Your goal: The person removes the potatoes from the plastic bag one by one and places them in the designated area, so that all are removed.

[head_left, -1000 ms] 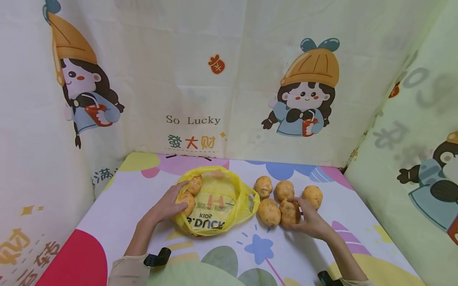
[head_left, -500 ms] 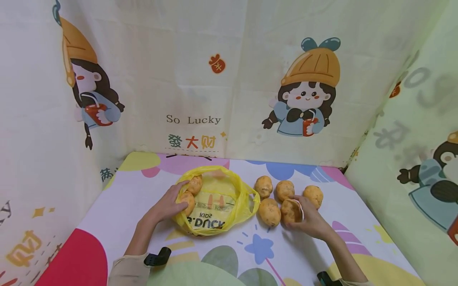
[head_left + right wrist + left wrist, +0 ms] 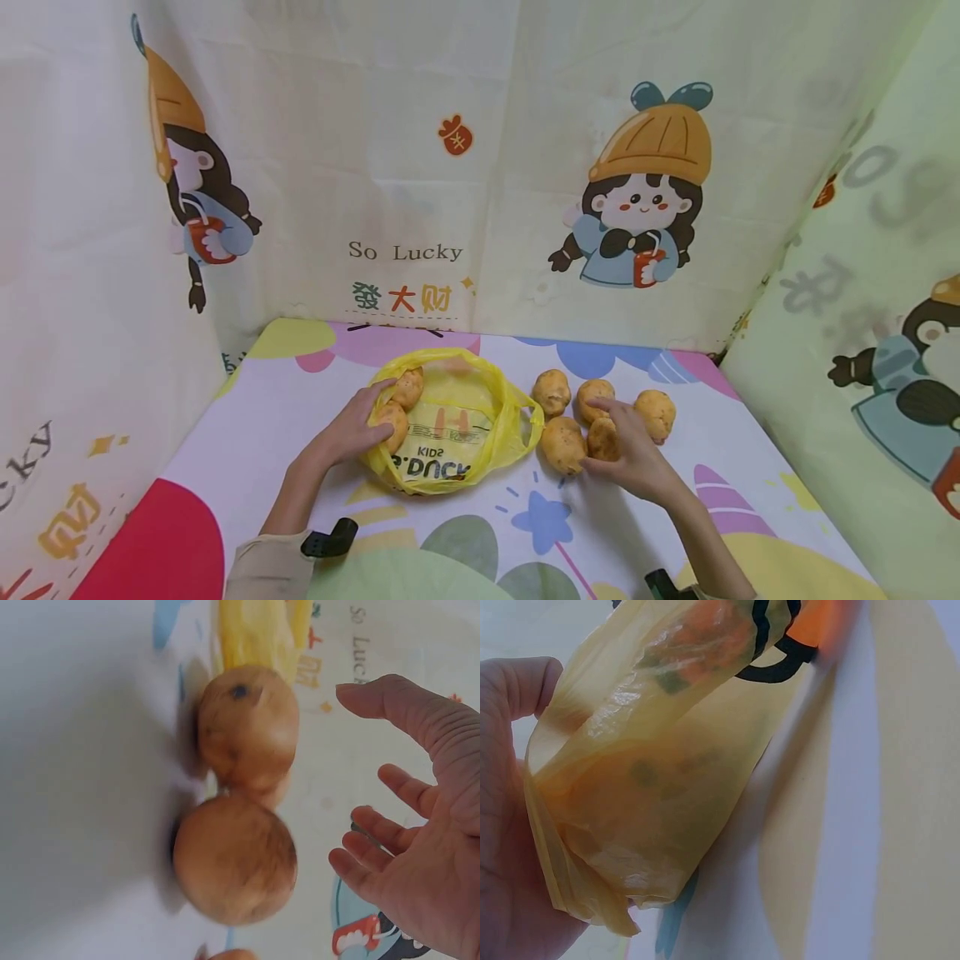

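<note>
A yellow plastic bag (image 3: 491,450) lies with its mouth spread wide, two potatoes (image 3: 408,388) visible at its left side. My left hand (image 3: 352,429) grips the bag's left edge, its thumb over the nearer potato. From the left wrist, the bag's thin side (image 3: 652,802) hangs against the palm. To the right, several loose potatoes (image 3: 564,446) sit close together. Over them hovers my right hand (image 3: 633,450), partly covering a brown potato (image 3: 602,439). In the right wrist view, its fingers (image 3: 367,859) and thumb are spread apart, holding nothing, beside a potato (image 3: 236,859).
One potato (image 3: 655,415) sits at the right end of the group. A patterned cloth (image 3: 420,542) covers the table. Printed fabric walls (image 3: 510,167) close off the back and both sides.
My right hand has let go of the brown potato and drawn up and slightly left, fingers spreading. The potato stays on the table. My left hand and the bag have not moved.
</note>
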`<state>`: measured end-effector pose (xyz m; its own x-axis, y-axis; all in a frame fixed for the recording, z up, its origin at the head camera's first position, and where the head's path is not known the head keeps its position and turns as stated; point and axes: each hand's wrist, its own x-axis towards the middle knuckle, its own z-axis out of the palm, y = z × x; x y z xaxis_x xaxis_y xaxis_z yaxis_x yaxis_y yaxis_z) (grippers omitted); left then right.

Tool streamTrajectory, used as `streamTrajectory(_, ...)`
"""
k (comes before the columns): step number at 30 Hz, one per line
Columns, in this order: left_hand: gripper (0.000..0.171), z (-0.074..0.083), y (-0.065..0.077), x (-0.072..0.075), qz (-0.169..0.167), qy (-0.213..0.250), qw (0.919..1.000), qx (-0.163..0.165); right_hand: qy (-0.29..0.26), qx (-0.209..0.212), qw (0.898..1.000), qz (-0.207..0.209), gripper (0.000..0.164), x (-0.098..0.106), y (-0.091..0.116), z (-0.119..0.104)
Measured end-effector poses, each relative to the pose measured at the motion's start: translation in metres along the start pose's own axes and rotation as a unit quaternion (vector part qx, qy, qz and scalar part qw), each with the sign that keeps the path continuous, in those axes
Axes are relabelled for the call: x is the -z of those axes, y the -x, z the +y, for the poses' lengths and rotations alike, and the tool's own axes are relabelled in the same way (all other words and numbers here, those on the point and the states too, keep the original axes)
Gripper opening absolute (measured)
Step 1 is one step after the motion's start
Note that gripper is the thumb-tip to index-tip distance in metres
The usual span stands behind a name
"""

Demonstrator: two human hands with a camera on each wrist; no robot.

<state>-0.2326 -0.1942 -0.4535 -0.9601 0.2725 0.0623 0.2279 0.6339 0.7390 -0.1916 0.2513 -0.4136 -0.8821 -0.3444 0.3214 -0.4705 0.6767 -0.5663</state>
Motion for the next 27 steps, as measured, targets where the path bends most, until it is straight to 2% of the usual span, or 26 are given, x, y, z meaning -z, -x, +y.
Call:
streamTrajectory(9, 0.083, -0.001, 0.000, 0.000, 0.001, 0.001, 1.0000, -0.001, -0.041, 0.009, 0.999, 0.002, 0.080, -0.015, -0.009, -0.015)
streamTrajectory(19, 0.084, 0.000, 0.000, -0.001, -0.003, -0.002, 1.0000, 0.004, -0.048, 0.042, 0.998, 0.004, 0.079, -0.034, -0.016, -0.034)
streamTrajectory(27, 0.084, 0.002, 0.001, 0.001, -0.004, 0.002, 1.0000, -0.001, -0.095, 0.066, 0.993, -0.018, 0.077, -0.050, -0.025, -0.050)
